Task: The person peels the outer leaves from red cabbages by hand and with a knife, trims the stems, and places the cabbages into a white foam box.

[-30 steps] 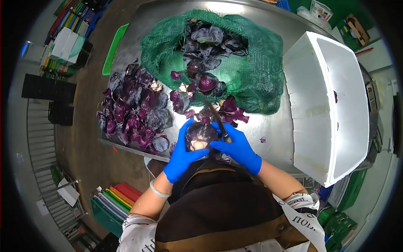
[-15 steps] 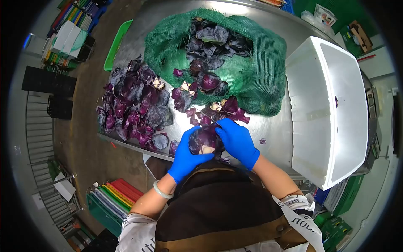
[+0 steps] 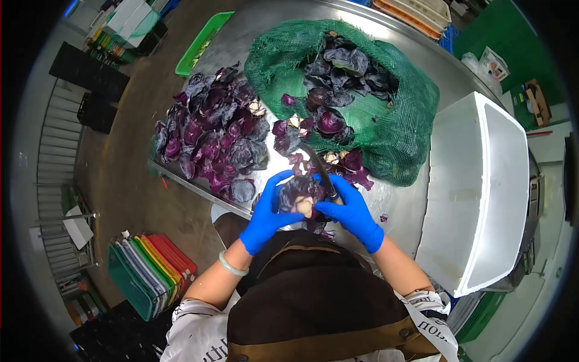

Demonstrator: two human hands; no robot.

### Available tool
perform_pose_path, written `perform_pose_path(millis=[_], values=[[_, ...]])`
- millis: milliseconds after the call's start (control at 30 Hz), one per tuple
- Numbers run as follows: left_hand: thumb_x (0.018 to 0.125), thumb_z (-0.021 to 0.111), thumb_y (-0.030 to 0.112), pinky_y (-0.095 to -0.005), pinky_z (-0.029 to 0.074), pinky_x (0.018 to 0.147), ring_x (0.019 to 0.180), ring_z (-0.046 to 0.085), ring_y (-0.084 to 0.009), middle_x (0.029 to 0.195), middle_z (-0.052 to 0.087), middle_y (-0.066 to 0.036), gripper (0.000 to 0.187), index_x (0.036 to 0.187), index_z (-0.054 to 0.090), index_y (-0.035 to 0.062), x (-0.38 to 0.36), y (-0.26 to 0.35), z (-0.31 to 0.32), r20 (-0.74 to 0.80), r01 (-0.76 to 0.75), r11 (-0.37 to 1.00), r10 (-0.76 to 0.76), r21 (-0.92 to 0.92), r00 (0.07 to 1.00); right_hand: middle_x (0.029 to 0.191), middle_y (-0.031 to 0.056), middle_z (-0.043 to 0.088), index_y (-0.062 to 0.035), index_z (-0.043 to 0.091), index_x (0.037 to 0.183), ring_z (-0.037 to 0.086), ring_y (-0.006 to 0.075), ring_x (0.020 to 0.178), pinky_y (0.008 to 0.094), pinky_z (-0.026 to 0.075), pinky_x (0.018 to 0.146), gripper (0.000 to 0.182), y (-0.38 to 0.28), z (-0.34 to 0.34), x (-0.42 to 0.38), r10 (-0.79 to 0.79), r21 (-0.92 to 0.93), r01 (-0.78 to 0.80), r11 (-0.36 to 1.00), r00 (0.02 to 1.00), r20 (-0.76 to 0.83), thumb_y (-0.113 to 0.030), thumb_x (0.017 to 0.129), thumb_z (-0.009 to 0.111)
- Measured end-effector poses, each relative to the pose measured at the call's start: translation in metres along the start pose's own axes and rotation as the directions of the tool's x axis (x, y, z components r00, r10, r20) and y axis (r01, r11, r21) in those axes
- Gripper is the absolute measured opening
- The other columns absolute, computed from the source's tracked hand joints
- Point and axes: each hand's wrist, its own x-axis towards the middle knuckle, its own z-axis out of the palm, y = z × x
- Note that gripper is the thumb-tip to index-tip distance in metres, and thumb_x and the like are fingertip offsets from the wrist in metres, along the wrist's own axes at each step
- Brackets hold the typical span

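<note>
One green tray sits by the left edge of the table, and right of it one big heap of purple leaves covers that end, too tangled to count. Next comes one left hand in a blue glove, its fingers curled around the side of one red cabbage, which is held over the table's near edge with its pale stem end showing. One right hand, also gloved in blue, has its fingers wrapped round the handle of one curved knife; the thumb is by the cabbage, and the blade points away and to the left. Beyond the hands one green net bag lies open, its dark leaves and heads overlapping too much to count. One white foam box stands at the right end.

The surface is shiny metal, with loose scraps near the hands. Around it, left to right: two black boxes by the brown floor, one stack of coloured crates nearer the person, and pale and orange trays at the table's far edge
</note>
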Motion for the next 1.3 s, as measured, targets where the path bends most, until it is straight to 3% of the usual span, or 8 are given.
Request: perform_pose_path(millis=[133,233,300,433,800,933,1100,1300], values=[[0.082,0.067,0.003,-0.0302,0.044,0.097,0.114,0.054,-0.0182,0.125,0.053,-0.01,0.068,0.14,0.033,0.0079,-0.004,-0.015,0.006,-0.241,0.065,0.985,-0.104,-0.162,0.965,0.098,0.0022,0.061,-0.0042,0.058,0.118,0.056,0.0104,0.091,0.0279,0.048,0.081,0.046,0.014,0.023,0.0,0.185,0.01,-0.185,0.983,0.976,-0.115,-0.018,0.078,0.077],[0.083,0.068,0.007,-0.0317,0.053,0.085,0.101,0.061,-0.0198,0.116,0.058,-0.012,0.064,0.138,0.035,0.0096,-0.017,-0.013,0.0,-0.217,0.073,0.985,-0.106,-0.159,0.97,0.098,0.006,0.063,-0.0031,0.06,0.114,0.061,0.0149,0.09,0.0296,0.049,0.079,0.038,0.013,0.022,-0.001,-0.127,-0.166,0.117,0.979,0.991,-0.052,-0.013,0.081,0.074],[0.081,0.075,0.011,-0.0325,0.055,0.08,0.099,0.062,-0.0202,0.116,0.059,-0.014,0.069,0.138,0.035,0.0077,-0.02,-0.034,-0.011,-0.225,0.077,0.996,-0.087,-0.054,0.97,0.11,0.0161,0.064,-0.0023,0.062,0.115,0.064,0.032,0.1,0.0351,0.051,0.084,0.029,-0.008,0.015,-0.001,-0.498,-0.582,0.468,0.665,0.858,0.121,-0.004,0.086,0.063],[0.081,0.076,0.021,-0.0335,0.048,0.093,0.11,0.055,-0.018,0.122,0.055,-0.011,0.06,0.129,0.044,0.0019,-0.017,-0.076,-0.012,-0.227,-0.064,0.998,0.064,0.006,0.972,0.118,0.0167,0.06,-0.0107,0.06,0.126,0.063,0.0359,0.099,0.0396,0.052,0.081,0.036,-0.026,0.034,0.004,-0.291,-0.76,0.466,0.453,0.883,0.368,-0.016,0.091,0.056],[0.074,0.077,0.027,-0.0331,0.046,0.091,0.103,0.058,-0.02,0.111,0.061,-0.013,0.065,0.127,0.045,0.0068,-0.053,-0.035,0.009,-0.419,0.03,0.992,-0.078,-0.12,0.905,0.124,0.0165,0.059,0.0076,0.052,0.126,0.055,0.0246,0.112,0.0353,0.041,0.098,0.036,0.042,-0.012,0.048,-0.154,-0.494,0.344,0.799,0.91,0.386,-0.013,0.097,0.051],[0.074,0.076,0.03,-0.034,0.046,0.09,0.102,0.059,-0.0219,0.111,0.061,-0.015,0.065,0.125,0.045,0.005,-0.047,-0.047,-0.003,-0.463,0.031,0.998,-0.05,-0.049,0.885,0.122,0.0194,0.061,0.001,0.058,0.125,0.06,0.0329,0.108,0.0353,0.047,0.09,0.031,-0.028,0.059,0.013,-0.342,-0.63,0.665,0.401,0.747,0.57,-0.013,0.098,0.051],[0.074,0.076,0.027,-0.0367,0.049,0.085,0.104,0.058,-0.0225,0.115,0.058,-0.015,0.068,0.129,0.042,0.0069,-0.049,-0.06,0.003,-0.53,0.068,0.997,-0.07,-0.023,0.845,0.108,0.0268,0.063,0.0093,0.06,0.114,0.061,0.0352,0.096,0.0386,0.048,0.085,0.031,-0.019,0.067,0.022,-0.226,-0.744,0.414,0.525,0.91,0.347,-0.016,0.098,0.053],[0.064,0.079,0.027,-0.0352,0.051,0.071,0.093,0.062,-0.0251,0.109,0.06,-0.018,0.07,0.121,0.044,0.0063,-0.07,-0.071,-0.018,-0.539,-0.041,0.998,0.005,-0.055,0.842,0.101,0.0215,0.067,0.0089,0.062,0.11,0.063,0.0285,0.09,0.0362,0.05,0.081,0.034,-0.022,0.088,0.033,-0.227,-0.703,0.543,0.458,0.837,0.498,-0.02,0.092,0.064]])
